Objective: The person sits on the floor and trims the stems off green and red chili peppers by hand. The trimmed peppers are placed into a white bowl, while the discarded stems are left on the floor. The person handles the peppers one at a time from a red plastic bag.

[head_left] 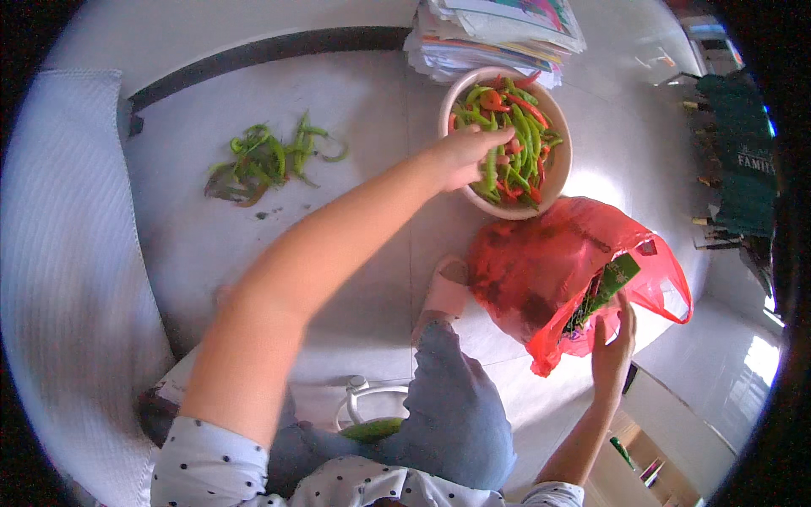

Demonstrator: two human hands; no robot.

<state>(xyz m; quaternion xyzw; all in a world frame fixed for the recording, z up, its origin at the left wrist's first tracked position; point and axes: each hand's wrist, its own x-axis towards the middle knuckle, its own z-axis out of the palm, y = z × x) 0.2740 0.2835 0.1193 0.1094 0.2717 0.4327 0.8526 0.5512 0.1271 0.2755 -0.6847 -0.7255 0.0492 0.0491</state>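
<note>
My left hand reaches over a pale pink bowl heaped with green and red chili peppers. Its fingers curl round a long green chili pepper near the bowl's left rim; part of the pepper is hidden by them. My right hand is at the mouth of a red plastic bag, thumb and fingers apart. Its fingertips are close to a dark green packet sticking out of the bag. Dark stems or leaves show beneath that packet; the rest of the bag's contents is blurred by the plastic.
On the tiled floor at left lies a loose pile of green peppers with small scraps. A stack of papers stands behind the bowl. My slipper is beside the bag. A white ribbed cover hangs at far left.
</note>
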